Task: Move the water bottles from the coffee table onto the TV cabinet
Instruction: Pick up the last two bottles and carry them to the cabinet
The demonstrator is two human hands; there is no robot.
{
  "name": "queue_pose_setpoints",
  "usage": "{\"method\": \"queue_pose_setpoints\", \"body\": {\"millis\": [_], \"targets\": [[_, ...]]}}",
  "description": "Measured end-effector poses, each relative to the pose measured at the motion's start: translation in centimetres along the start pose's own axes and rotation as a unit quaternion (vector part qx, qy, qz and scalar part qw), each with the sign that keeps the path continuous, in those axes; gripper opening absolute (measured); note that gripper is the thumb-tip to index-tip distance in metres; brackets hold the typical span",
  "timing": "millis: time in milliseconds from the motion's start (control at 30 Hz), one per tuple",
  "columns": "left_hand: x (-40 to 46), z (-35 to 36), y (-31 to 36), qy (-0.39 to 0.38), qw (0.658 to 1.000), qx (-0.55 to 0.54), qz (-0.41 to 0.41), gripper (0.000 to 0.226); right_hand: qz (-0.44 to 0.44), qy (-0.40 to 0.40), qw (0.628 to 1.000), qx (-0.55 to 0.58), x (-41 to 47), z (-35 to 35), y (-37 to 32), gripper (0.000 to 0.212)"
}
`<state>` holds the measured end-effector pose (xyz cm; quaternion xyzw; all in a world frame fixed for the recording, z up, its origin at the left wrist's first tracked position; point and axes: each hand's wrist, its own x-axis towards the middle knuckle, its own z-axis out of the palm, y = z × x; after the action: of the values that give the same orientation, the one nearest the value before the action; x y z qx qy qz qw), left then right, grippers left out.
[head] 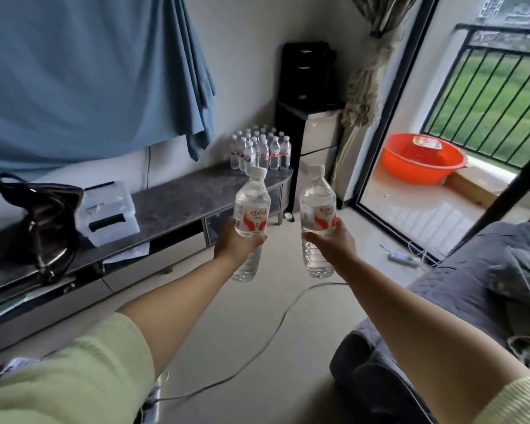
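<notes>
A: What do the hands hold?
B: Left hand grips 1 upright bottle; right hand grips another.
A: And the TV cabinet?
B: Ahead and left, nearer the left hand; its bottle cluster stands at the far end.

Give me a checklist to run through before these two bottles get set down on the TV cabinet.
1. Left hand grips the left bottle firmly: ok.
2. Right hand grips the right bottle firmly: ok.
3. Both caps on: ok.
4. Both bottles held upright: ok, near upright.
5. Bare TV cabinet top beside the standing bottle cluster: ok.
6. Bottles over the cabinet: not ok, they hang over the floor.
</notes>
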<state>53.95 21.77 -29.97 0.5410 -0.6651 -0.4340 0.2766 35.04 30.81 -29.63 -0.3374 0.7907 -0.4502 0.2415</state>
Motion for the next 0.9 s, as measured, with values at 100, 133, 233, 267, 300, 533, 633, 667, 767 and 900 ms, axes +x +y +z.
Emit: {"method": "queue_pose_setpoints", "body": {"millis": [100,133,233,267,300,533,633,667,767,900], "targets": [[3.6,0.3,0.5,-0.005,1.0,-0.021,-0.002,0.031,0.01,0.005,1.0,-0.005,3.4,1.2,-0.3,0.056],[5.1,0.6,0.6,-0.01,1.0,-0.025,-0.002,0.027,0.015,0.008,1.0,-0.005,4.7,1.5,-0.4,0.055],[9.4,1.9,1.2,-0.026,0.999,-0.024,0.011,0.021,0.025,0.013,1.0,-0.002,9.2,2.3,-0.5,0.054],[10.9,2.5,1.4,-0.029,0.999,-0.024,0.013,0.022,0.028,0.012,1.0,-0.002,10.8,2.6,-0.6,0.054],[11.4,2.7,1.6,-0.036,0.999,-0.027,0.012,0.023,0.031,0.009,0.999,0.001,11.5,2.8,-0.6,0.053],[24.3,7.8,3.9,-0.019,0.997,-0.072,-0.008,0.053,0.015,-0.005,1.0,0.008,25.0,3.0,-1.5,0.051],[29.9,9.5,5.0,-0.003,0.998,-0.064,-0.028,0.056,0.005,-0.025,1.0,0.012,30.4,2.3,-2.4,0.051],[31.8,10.3,5.5,0.001,0.998,-0.06,-0.032,0.059,0.003,-0.028,1.0,0.012,32.5,1.9,-2.6,0.052],[35.6,11.8,6.8,0.02,0.996,-0.084,-0.04,0.056,0.008,-0.022,1.0,0.02,37.6,1.3,-2.6,0.054],[41.6,13.6,7.7,0.009,0.995,-0.083,-0.047,0.04,0.021,-0.017,0.999,0.02,43.8,1.8,-2.9,0.053]]}}
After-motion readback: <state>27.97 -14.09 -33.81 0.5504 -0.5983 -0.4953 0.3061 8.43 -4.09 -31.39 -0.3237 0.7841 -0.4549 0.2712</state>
